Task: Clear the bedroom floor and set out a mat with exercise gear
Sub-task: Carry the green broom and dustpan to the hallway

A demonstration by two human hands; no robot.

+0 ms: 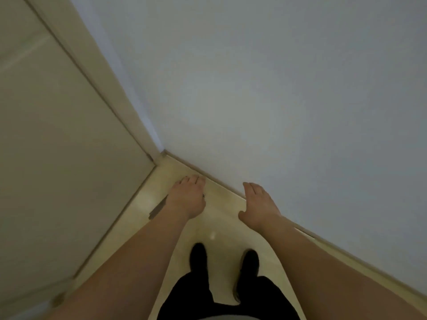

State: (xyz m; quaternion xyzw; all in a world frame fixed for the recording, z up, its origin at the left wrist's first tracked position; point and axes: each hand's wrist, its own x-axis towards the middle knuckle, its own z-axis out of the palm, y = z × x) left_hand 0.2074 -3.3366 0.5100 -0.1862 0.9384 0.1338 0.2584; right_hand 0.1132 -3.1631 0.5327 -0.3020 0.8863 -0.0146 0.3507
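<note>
Both my arms reach forward and down over a pale, glossy floor (221,227) in a narrow corner. My left hand (187,197) hangs with relaxed fingers and holds nothing. My right hand (257,205) is spread flat, fingers straight, close to the wall's base, and is empty too. No mat or exercise gear is in view. My feet in black footwear (198,255) stand below the hands.
A white wall (277,100) with a baseboard (231,189) runs along the right. A beige door (57,158) and its frame close the left side. A thin dark strip (158,210) lies on the floor by the door's foot, partly behind my left wrist.
</note>
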